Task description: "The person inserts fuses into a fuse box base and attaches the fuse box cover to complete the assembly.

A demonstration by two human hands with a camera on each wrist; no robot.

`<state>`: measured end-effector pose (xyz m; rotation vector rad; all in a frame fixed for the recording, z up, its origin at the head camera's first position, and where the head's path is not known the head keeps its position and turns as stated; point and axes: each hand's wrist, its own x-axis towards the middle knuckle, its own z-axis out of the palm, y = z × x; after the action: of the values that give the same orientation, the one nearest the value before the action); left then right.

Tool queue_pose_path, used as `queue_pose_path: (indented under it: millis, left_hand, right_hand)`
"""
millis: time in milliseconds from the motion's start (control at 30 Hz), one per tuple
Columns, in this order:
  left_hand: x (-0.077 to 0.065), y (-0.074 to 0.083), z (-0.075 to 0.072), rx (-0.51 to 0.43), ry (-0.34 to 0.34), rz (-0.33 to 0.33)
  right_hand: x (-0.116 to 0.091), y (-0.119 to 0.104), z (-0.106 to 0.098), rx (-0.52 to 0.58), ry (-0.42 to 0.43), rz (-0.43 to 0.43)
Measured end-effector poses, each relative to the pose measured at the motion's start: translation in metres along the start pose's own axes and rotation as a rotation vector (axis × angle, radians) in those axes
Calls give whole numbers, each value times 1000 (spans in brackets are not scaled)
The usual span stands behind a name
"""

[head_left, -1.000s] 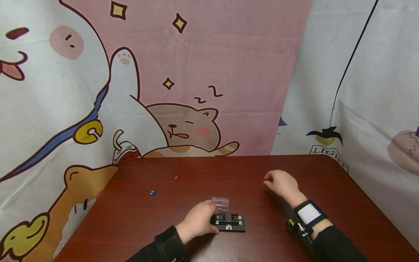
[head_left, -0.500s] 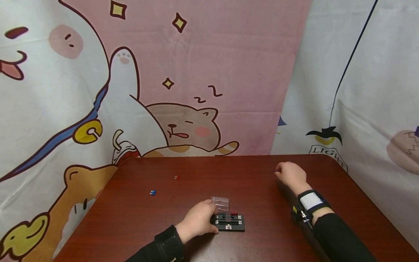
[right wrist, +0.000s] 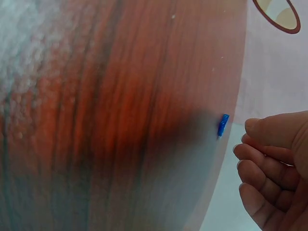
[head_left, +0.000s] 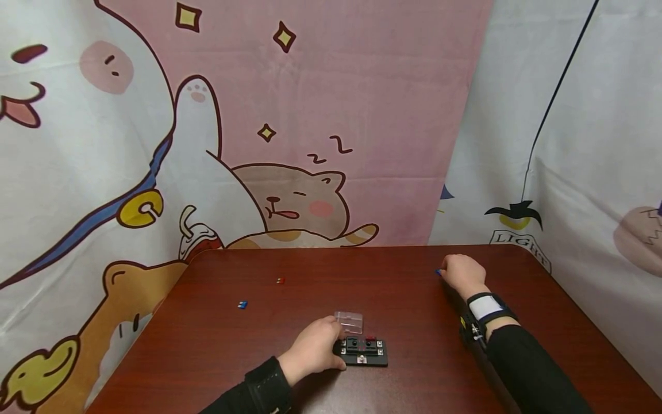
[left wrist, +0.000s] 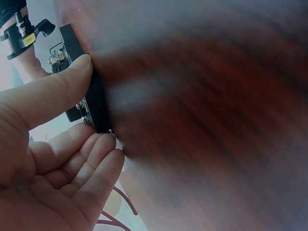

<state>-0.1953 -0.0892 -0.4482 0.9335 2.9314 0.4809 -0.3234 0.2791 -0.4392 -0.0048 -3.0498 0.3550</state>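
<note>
My left hand (head_left: 312, 348) grips the left end of a black fuse block (head_left: 364, 359) on the table, thumb on its near side. In the left wrist view, the thumb presses on the block (left wrist: 102, 108) by its metal screw terminals, with the fingers at its end. A clear plastic cover (head_left: 350, 322) lies just behind the block. At the far right of the table is my right hand (head_left: 464, 273). A small blue blade fuse (right wrist: 223, 126) lies just beyond its fingertips; in the right wrist view a gap shows between them, with the fingers loosely curled and holding nothing.
Another blue blade fuse (head_left: 242, 305) lies toward the left of the brown table (head_left: 207, 356). A red blade fuse (head_left: 280, 280) is farther back. Printed cloth (head_left: 403, 115) hangs behind the far table edge.
My right hand has moved right and toward the far edge, and the blue blade fuse now shows on the table at its fingertips. My left hand stays on the fuse block.
</note>
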Motion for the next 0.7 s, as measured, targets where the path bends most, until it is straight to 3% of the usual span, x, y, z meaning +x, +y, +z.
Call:
queue_pose_path:
  millis: [700]
  left_hand:
    - [1,1,0,23,7,17]
  right_hand:
    - [14,-1,7,-56,-56,51]
